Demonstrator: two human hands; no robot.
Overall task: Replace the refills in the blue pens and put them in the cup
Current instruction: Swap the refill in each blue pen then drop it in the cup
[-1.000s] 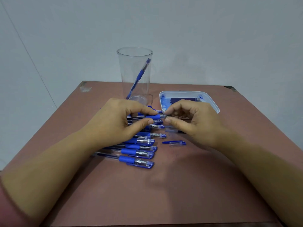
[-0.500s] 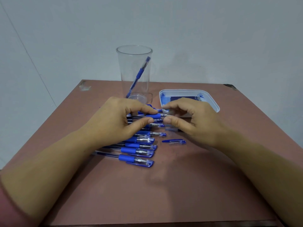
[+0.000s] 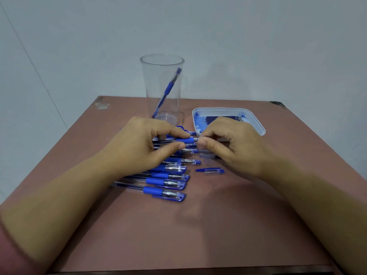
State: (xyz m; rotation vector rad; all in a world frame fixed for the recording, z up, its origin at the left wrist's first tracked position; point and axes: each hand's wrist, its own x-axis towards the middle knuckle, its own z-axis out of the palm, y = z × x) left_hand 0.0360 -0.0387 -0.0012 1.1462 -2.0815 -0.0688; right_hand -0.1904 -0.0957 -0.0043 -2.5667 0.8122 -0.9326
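Note:
My left hand (image 3: 143,147) grips a blue pen (image 3: 183,140) by its blue grip, held level above a row of several capped blue pens (image 3: 168,183) on the brown table. My right hand (image 3: 230,143) pinches the metal tip end of that same pen with thumb and forefinger. A loose pen cap (image 3: 211,171) lies on the table below my right hand. The tall clear cup (image 3: 161,76) stands behind my hands with one blue pen (image 3: 168,90) leaning inside it.
A white tray (image 3: 256,124) with several dark blue refills sits at the right, just behind my right hand. The brown table (image 3: 178,235) ends at a pale wall behind the cup.
Both hands stay on the pen with only small finger shifts at its tip. The cup, tray, cap and row of pens have not moved.

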